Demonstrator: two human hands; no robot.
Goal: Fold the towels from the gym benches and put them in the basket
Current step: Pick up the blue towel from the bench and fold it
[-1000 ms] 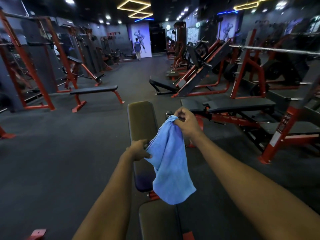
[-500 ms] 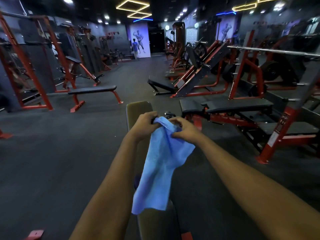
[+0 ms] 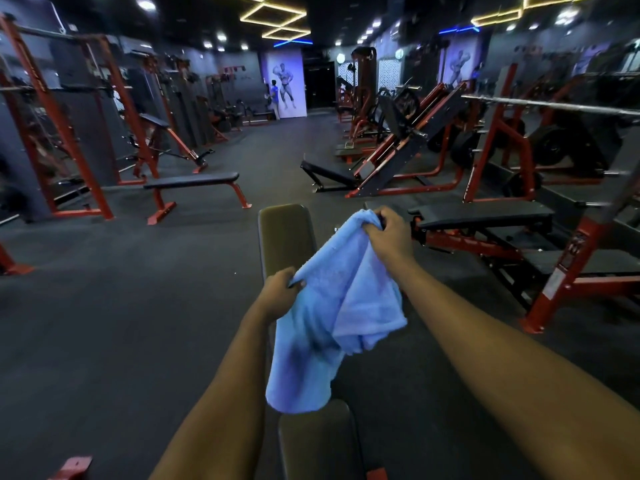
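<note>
1. Since half a second ago the left hand [image 3: 280, 294] has dropped down and back from the right hand [image 3: 389, 235], so the two hands, then together at the top of the blue towel [image 3: 346, 306], are now apart.
2. Each hand is clamped on the cloth. The right pinches a bunched top edge at the higher, farther point, and the left grips a lower edge nearer the person.
3. Between them the towel hangs in the air, doubled unevenly, with one layer draped over another and a loose tail trailing below. It sits above the near half of the olive-padded counter [image 3: 285, 237] and does not lie flat on it.
4. Judged from this, the fold of this towel is under way but not finished: the edges are not squared and the cloth is still a loose bundle.
5. No basket is in view, so putting the towel away is plainly still to come.
6. No other towel shows on the black flat bench [image 3: 194, 181] at the left or on the equipment at the right. How many remain cannot be told.
7. No writing can be read. A far wall poster [image 3: 286, 85] shows a figure with no legible words, and a pale label [image 3: 557, 275] on a red upright at the right is too blurred to make out.
</note>
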